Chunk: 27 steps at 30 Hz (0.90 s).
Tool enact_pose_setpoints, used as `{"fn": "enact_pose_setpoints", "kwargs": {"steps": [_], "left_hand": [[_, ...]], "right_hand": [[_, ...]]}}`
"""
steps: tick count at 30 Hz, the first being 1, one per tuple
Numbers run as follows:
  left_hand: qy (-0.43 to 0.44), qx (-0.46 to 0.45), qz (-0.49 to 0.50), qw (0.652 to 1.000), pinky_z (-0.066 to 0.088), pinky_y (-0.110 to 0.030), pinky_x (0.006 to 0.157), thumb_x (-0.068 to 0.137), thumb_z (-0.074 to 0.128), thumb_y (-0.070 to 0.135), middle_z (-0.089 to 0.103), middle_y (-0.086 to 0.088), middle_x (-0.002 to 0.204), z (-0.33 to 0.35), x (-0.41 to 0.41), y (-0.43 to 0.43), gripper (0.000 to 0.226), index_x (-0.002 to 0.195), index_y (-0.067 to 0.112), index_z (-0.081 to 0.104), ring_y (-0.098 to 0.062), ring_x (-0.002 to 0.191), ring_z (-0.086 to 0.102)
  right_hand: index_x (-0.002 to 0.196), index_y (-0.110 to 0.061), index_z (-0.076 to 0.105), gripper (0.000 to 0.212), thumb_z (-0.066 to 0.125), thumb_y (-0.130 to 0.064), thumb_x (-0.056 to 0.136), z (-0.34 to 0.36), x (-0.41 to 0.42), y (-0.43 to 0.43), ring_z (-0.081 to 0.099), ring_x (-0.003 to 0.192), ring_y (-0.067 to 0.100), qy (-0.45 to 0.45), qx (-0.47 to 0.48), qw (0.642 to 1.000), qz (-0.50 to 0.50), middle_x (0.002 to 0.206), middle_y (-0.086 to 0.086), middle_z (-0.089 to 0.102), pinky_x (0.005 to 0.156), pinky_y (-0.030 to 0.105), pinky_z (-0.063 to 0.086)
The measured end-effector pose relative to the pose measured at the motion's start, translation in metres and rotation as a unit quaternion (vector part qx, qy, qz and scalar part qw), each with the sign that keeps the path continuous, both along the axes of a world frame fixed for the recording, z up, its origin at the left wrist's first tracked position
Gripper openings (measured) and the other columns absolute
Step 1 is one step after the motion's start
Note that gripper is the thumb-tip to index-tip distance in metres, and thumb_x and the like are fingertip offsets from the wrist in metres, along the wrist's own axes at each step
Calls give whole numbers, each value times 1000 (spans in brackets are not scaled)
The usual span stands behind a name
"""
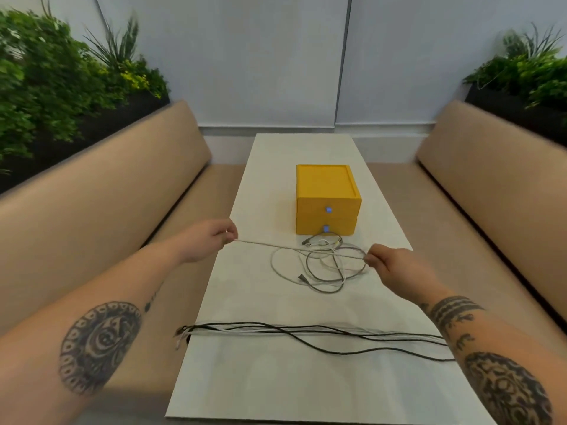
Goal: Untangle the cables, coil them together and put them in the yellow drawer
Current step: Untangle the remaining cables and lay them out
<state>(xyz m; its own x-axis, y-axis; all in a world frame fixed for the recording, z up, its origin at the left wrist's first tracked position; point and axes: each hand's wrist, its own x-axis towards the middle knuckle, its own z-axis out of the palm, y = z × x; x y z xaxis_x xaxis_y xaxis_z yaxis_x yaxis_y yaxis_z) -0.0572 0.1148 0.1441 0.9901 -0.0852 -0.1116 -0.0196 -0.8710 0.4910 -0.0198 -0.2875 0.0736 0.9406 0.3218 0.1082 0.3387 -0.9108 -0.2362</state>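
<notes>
Two bare hands stretch one thin pale-grey cable [294, 249] taut just above the long white surface [276, 378]. The fingers [228, 237] of the left hand [214, 237] pinch it at about 10 o'clock from the loose tangle of grey and white cables [325, 271], and the right hand [389, 262] pinches it at 3 o'clock of that tangle. The tangle lies just at the 6 o'clock side of the small yellow two-drawer box [325, 191], whose two drawers, each with a blue knob [328, 209], both look closed. Further toward 6 o'clock, a bundle of black and white cables [306, 332] lies straightened across the surface, apparently already freed. The step in hand seems to be untangling, drawing this one cable out of the knot. Whether it is clear of the loops cannot be told. Next it likely needs lifting free and laying with the straightened bundle, before any coiling or opening of a drawer.
</notes>
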Motion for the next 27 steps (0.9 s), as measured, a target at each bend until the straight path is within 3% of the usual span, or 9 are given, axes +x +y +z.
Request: {"fn": "enact_pose_setpoints", "kwargs": {"steps": [4, 7, 9, 12, 16, 18, 21, 24, 27], "left_hand": [[56, -15, 43, 997, 37, -26, 61, 100, 50, 15, 51, 6, 61, -43, -16, 27, 33, 68, 23, 50, -13, 62, 44], [87, -29, 70, 993, 37, -23, 62, 100, 50, 17, 55, 14, 54, -63, -27, 44, 34, 66, 19, 50, -1, 57, 46], [110, -45, 75, 990, 36, -22, 62, 100, 51, 17, 57, 17, 55, -73, -35, 48, 32, 68, 18, 52, 4, 57, 46], [146, -65, 70, 985, 38, -27, 66, 100, 51, 17, 65, 9, 68, -89, -41, 50, 28, 73, 20, 57, -10, 67, 47], [185, -75, 78, 977, 39, -28, 69, 99, 51, 17, 69, 5, 72, -109, -42, 44, 17, 88, 16, 64, -17, 71, 47], [191, -75, 71, 976, 40, -26, 64, 98, 51, 16, 69, 4, 71, -118, -41, 37, 16, 88, 16, 64, -16, 70, 48], [179, -60, 53, 981, 41, -18, 57, 97, 54, 18, 69, 5, 74, -127, -37, 24, 14, 89, 15, 66, -10, 66, 53], [172, -5, 13, 985, 46, -16, 65, 92, 63, 25, 71, 11, 81, -135, -32, 12, 12, 84, 27, 71, -6, 73, 59], [173, 26, -2, 985, 51, -20, 73, 88, 67, 31, 71, 16, 82, -147, -32, 8, 13, 78, 38, 71, -4, 82, 64]], "right_hand": [[93, -30, 54, 31, 34, -52, 101, -19, -2, -14, 62, 75, 25, -14, -62, 998, -8, 76, -4, 64, 62, 35, 45], [90, -32, 50, 36, 25, -58, 98, -28, -1, -36, 59, 75, 21, 15, -102, 994, -40, 77, -7, 59, 65, 35, 48], [87, -33, 47, 36, 24, -58, 98, -34, -2, -52, 58, 78, 22, 50, -107, 991, -58, 81, -5, 58, 70, 36, 47], [82, -32, 49, 36, 26, -55, 99, -42, -9, -68, 56, 81, 20, 81, -94, 989, -81, 83, -4, 59, 73, 37, 44], [82, -48, 50, 28, 27, -55, 97, -68, -14, -85, 53, 91, 24, 127, -110, 980, -110, 86, -9, 57, 82, 43, 47], [86, -56, 48, 24, 26, -50, 93, -85, -13, -97, 51, 96, 24, 130, -114, 976, -130, 89, -13, 58, 89, 46, 44], [95, -50, 54, 29, 33, -31, 100, -91, -19, -104, 49, 107, 17, 120, -154, 972, -129, 101, -16, 58, 89, 33, 28], [114, -46, 62, 29, 36, -35, 105, -90, -24, -110, 47, 112, 15, 112, -188, 966, -137, 110, -12, 57, 85, 32, 23], [119, -46, 61, 29, 37, -38, 105, -95, -27, -114, 47, 115, 15, 155, -205, 955, -146, 116, -12, 57, 88, 33, 27]]}}
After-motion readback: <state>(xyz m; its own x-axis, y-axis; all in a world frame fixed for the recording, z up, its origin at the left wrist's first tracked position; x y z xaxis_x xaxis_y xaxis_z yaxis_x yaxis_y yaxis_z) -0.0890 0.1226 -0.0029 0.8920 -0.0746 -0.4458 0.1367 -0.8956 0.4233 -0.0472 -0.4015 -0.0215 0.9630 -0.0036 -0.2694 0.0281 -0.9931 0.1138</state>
